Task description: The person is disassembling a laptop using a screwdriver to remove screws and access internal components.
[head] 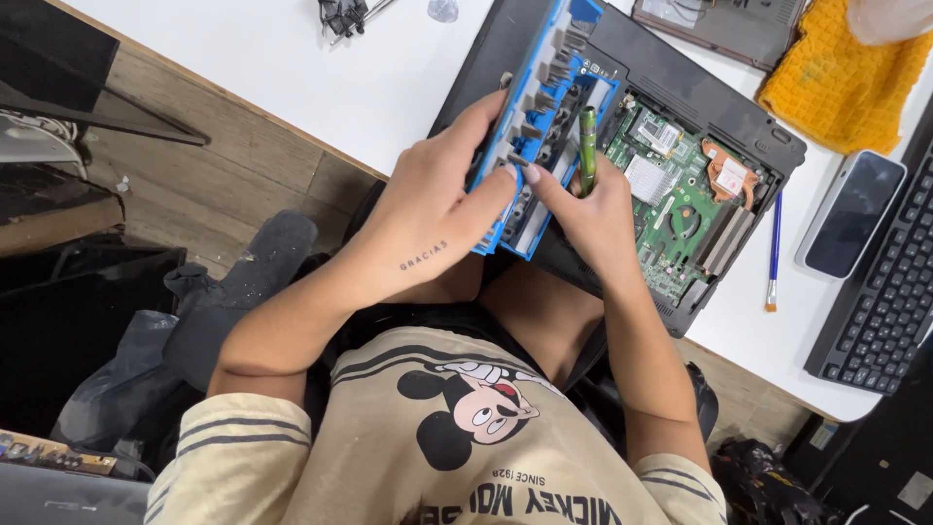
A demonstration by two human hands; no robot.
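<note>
Bit case: one blue plastic screwdriver-bit case (pixel 536 126), held up above the near edge of the opened laptop, its rows of dark metal bits facing the person; the bits are too many and too small to count surely.
Left hand: left hand (pixel 428 219), its grip closed around the near side of the bit case, thumb and fingers pressing on the rows of bits.
Right hand: right hand (pixel 588 219), its grip closed on one green screwdriver handle (pixel 588 146) standing upright, while the forefinger reaches across to touch the bit case.
Laptop: one dark laptop base (pixel 739 117) lying bottom up on the tabletop with its cover off, showing one green circuit board (pixel 671 209) and one copper-coloured heat plate (pixel 729 175).
Brush: one thin blue-handled brush (pixel 774 248), just right of the laptop.
Phone: one phone (pixel 853 214) with a dark screen and pale edge, between brush and keyboard.
Keyboard: one black keyboard (pixel 889 292) at the right edge.
Cloth: one yellow knitted cloth (pixel 841 83), far right corner.
Second device: one more opened dark device (pixel 719 24), at the top edge, partly cut off.
Tabletop: one white tabletop (pixel 292 68) with a wood-coloured edge.
Labels: small pale stickers on the circuit board, too small to tell apart.
</note>
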